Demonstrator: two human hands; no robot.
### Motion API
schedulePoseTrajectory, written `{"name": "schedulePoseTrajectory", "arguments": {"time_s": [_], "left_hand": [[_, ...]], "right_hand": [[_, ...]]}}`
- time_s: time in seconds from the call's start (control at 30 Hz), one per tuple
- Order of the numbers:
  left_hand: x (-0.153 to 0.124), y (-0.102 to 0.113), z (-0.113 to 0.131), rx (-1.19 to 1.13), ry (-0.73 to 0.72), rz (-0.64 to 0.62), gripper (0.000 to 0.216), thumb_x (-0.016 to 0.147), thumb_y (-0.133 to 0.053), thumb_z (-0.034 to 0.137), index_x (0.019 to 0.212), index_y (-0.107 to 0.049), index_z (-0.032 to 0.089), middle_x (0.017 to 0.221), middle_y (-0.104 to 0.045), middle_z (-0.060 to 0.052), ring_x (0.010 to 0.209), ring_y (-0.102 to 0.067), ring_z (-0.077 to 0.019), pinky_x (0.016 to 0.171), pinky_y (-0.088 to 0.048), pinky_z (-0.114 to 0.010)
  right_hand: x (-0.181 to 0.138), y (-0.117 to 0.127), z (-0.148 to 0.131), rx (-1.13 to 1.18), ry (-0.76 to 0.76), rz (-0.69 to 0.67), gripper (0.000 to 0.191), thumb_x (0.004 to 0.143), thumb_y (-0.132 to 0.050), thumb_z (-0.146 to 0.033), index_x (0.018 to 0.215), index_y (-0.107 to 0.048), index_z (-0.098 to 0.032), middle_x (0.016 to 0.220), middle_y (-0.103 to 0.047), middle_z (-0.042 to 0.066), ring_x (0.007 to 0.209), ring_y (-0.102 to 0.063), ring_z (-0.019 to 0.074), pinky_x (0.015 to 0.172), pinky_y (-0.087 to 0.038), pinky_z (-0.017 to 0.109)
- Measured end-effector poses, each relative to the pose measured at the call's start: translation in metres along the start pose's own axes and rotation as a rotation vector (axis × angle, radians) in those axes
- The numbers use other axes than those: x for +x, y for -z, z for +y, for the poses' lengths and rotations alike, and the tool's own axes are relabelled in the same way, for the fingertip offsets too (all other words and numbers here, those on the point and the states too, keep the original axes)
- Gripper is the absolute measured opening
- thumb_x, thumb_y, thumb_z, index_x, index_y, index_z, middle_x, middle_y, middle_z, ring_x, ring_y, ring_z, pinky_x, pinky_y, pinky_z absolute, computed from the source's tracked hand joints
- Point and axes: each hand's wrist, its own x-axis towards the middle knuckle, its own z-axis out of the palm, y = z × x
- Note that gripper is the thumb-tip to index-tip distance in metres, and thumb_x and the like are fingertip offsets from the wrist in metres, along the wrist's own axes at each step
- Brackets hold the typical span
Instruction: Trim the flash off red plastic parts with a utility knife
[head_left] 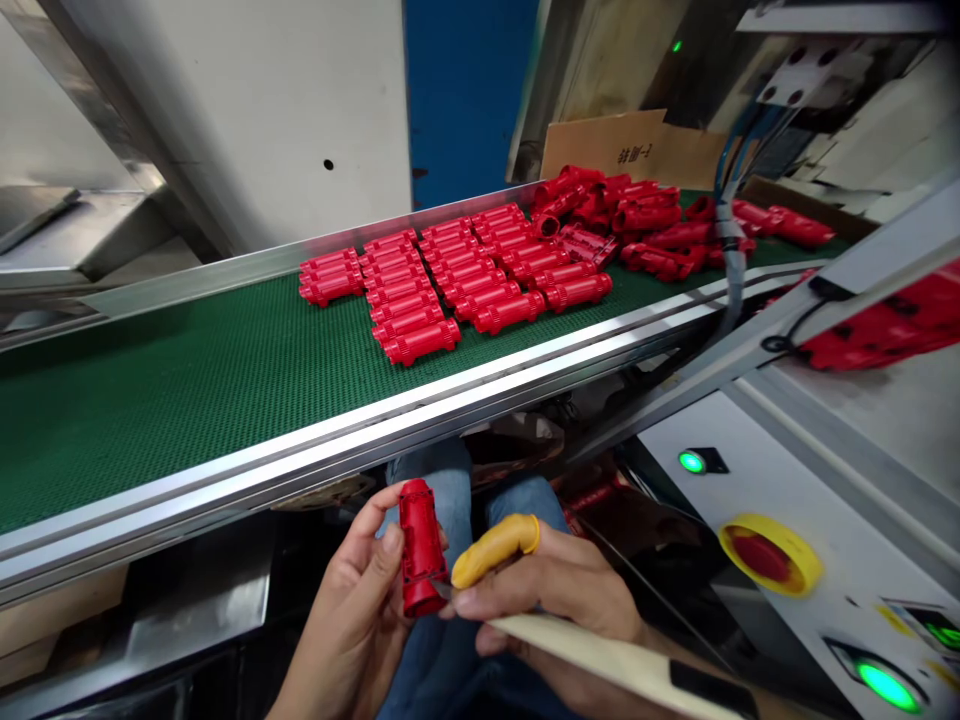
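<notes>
Here, glossy red tubular part (421, 540) clasped in left hand (364, 590); right hand (559, 590) clamped on pale-handled knife (592, 648).

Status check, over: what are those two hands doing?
Left hand: holding red part. Right hand: gripping pale-handled tool, metal tip at the part's near end. No obstruction visible between them. Over.

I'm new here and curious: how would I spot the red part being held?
Find the long green textured conveyor belt, then look below its near edge to the person's bare left hand. It holds a red plastic-looking cylinder. Unlike the red tubular parts lying on the belt, this one is off it, with a long cream-handled tool pointed at its lower end.
</notes>
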Motion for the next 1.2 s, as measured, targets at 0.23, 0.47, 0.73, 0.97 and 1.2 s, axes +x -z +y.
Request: {"name": "schedulePoseTrajectory", "arguments": {"time_s": [0.23, 0.47, 0.73, 0.97, 1.2], "left_hand": [[0.0, 0.003, -0.001, -0.006, -0.001, 0.0, 0.057, 0.079, -0.098, 0.042, 0.128, -0.075, 0.024, 0.078, -0.071, -0.002, 0.066, -0.06, -0.012, 0.068, -0.059, -0.02], [0.0, 0.001, 0.001, -0.026, 0.004, 0.032, 0.057, 0.074, -0.101, 0.04, 0.123, -0.078, 0.024, 0.089, -0.081, -0.008, 0.07, -0.07, -0.0153, 0.064, -0.061, -0.02], [-0.002, 0.0, 0.002, 0.005, -0.013, -0.011, 0.049, 0.078, -0.098, 0.042, 0.121, -0.079, 0.027, 0.07, -0.07, -0.001, 0.062, -0.065, -0.013, 0.067, -0.061, -0.02], [0.002, 0.0, -0.001, 0.024, -0.047, 0.056, 0.053, 0.076, -0.1, 0.042, 0.121, -0.078, 0.024, 0.079, -0.073, -0.003, 0.064, -0.061, -0.0117, 0.063, -0.06, -0.018], [0.0, -0.002, -0.001, 0.035, -0.06, 0.08, 0.061, 0.075, -0.101, 0.044, 0.125, -0.076, 0.021, 0.08, -0.075, -0.003, 0.064, -0.063, -0.0141, 0.059, -0.061, -0.023]], "right_hand": [[0.0, 0.0, 0.0, -0.023, 0.008, -0.027, 0.031, 0.093, -0.074, 0.001, 0.116, -0.081, -0.018, 0.101, -0.085, 0.007, 0.096, -0.08, 0.0147, 0.089, -0.065, 0.017], [0.001, 0.002, -0.003, -0.006, -0.031, -0.016, 0.026, 0.093, -0.079, -0.002, 0.116, -0.08, -0.015, 0.104, -0.086, 0.009, 0.098, -0.08, 0.014, 0.092, -0.063, 0.016], [0.003, 0.003, -0.006, -0.014, -0.041, -0.034, 0.021, 0.093, -0.082, -0.005, 0.113, -0.082, -0.015, 0.102, -0.086, 0.01, 0.095, -0.081, 0.0148, 0.09, -0.064, 0.016], [0.001, 0.0, 0.0, -0.106, 0.041, -0.108, 0.013, 0.109, -0.067, -0.018, 0.12, -0.073, -0.019, 0.106, -0.082, 0.008, 0.099, -0.079, 0.0168, 0.089, -0.066, 0.023], [-0.003, -0.004, 0.007, -0.308, 0.175, 0.068, 0.02, 0.114, -0.058, -0.018, 0.126, -0.073, -0.019, 0.103, -0.083, 0.008, 0.09, -0.079, 0.0173, 0.083, -0.069, 0.024]]}}
